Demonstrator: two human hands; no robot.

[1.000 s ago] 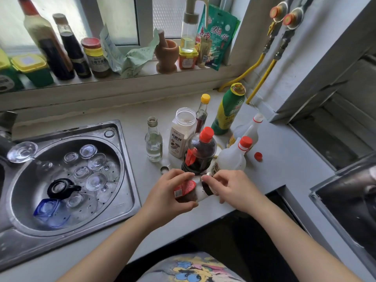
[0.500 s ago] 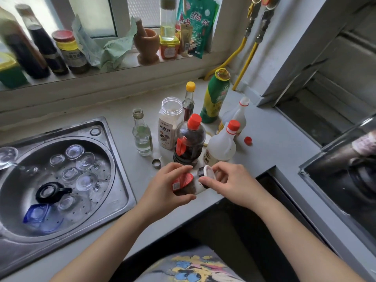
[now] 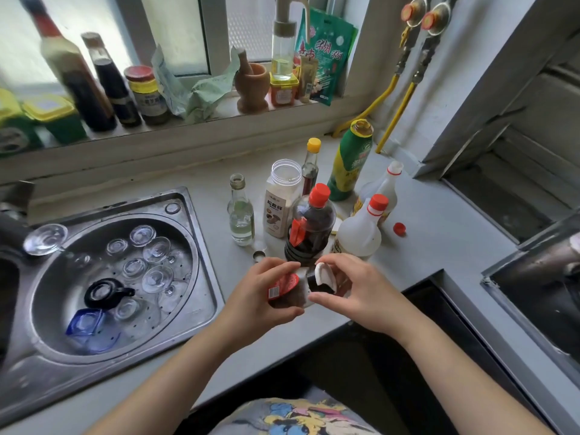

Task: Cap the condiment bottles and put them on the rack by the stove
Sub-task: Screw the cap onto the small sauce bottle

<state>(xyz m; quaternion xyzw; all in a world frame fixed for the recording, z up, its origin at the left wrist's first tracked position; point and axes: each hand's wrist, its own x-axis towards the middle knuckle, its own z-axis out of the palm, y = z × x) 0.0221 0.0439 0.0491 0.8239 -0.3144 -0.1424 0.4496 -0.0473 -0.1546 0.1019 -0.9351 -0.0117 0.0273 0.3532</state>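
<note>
My left hand (image 3: 260, 293) grips a small dark bottle with a red label (image 3: 287, 288), tilted toward the right above the counter's front edge. My right hand (image 3: 351, 291) pinches its white cap (image 3: 323, 274) at the bottle's mouth. Behind them stand a dark sauce bottle with a red cap (image 3: 312, 226), a white bottle with a red cap (image 3: 361, 230), a second white bottle (image 3: 384, 186), a green bottle with no cap (image 3: 351, 161), a thin bottle with a yellow cap (image 3: 310, 166), an open clear jar (image 3: 281, 199) and an uncapped glass bottle (image 3: 240, 211).
A loose red cap (image 3: 399, 229) lies on the counter at the right, a small metal cap (image 3: 259, 255) near my left hand. The sink (image 3: 194, 246) at the left holds several glass lids. Bottles and jars line the windowsill (image 3: 188, 120). The stove (image 3: 533, 277) is at the right.
The white cap has come round to the bottle's mouth under my right fingers. My left hand keeps its grip. The camera view shifted slightly.
</note>
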